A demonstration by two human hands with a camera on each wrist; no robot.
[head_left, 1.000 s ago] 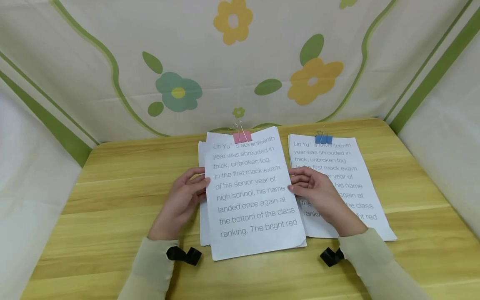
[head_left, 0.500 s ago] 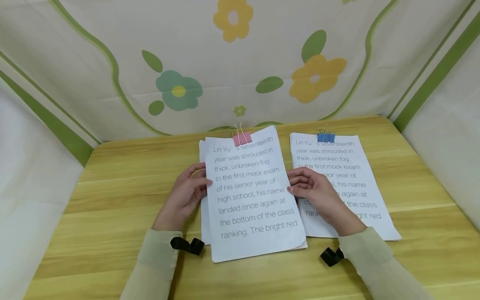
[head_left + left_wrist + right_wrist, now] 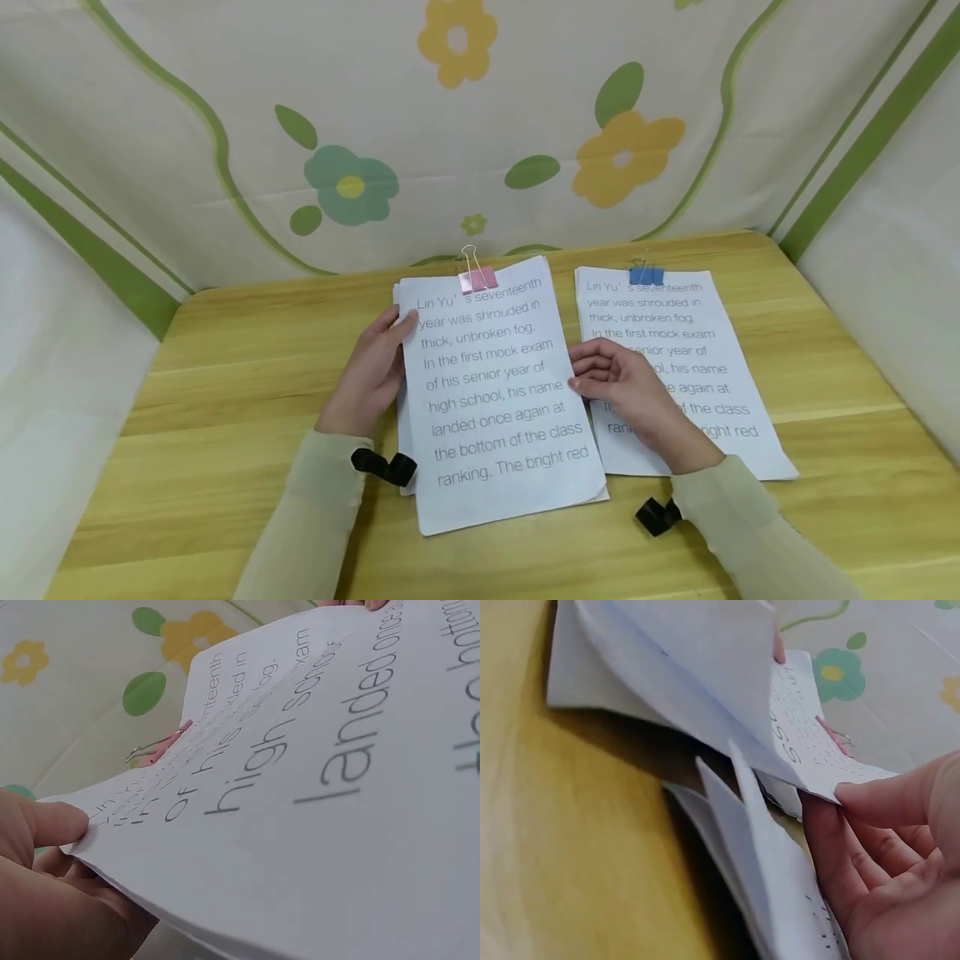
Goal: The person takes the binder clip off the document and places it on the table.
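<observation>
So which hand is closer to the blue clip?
The right hand. It lies just below the blue clip, over that clipped paper's left side, holding the middle stack's edge. The left hand is farther away, across the middle stack, gripping its left edge.

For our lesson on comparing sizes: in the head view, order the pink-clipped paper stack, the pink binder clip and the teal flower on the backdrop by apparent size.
1. Pink-clipped paper stack
2. Teal flower, though it sits farther back, so this is apparent size only
3. Pink binder clip

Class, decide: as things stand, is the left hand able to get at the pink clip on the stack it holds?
Probably yes. The left hand grips the stack by its left edge, and the pink clip sits uncovered at the top edge just beyond it.
</observation>
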